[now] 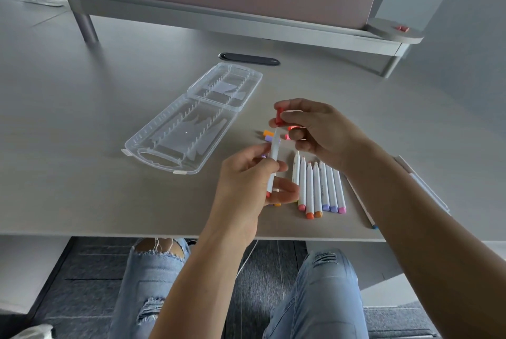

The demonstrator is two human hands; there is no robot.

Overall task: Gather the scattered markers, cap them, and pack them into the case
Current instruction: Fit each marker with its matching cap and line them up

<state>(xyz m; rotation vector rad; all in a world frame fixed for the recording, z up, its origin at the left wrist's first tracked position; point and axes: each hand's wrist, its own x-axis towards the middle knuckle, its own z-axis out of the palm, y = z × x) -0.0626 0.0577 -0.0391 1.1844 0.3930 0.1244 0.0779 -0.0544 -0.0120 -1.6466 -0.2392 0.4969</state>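
My left hand [254,182] grips a white marker [274,147] with a red end, held upright above the desk. My right hand [312,127] pinches a red cap [279,116] right at the marker's top end. Whether the cap is seated on the tip is hidden by my fingers. Several uncapped white markers [319,188] lie side by side on the desk under my right wrist, with orange, purple and pink ends. A few loose caps [269,135] lie behind the held marker. The clear plastic case [191,122] lies open to the left, with nothing in it.
A grey desk [82,147] carries everything; its front edge runs just below the markers. A monitor riser [219,12] stands at the back, and a dark cable slot [249,59] sits behind the case. Another pen [367,212] lies under my right forearm.
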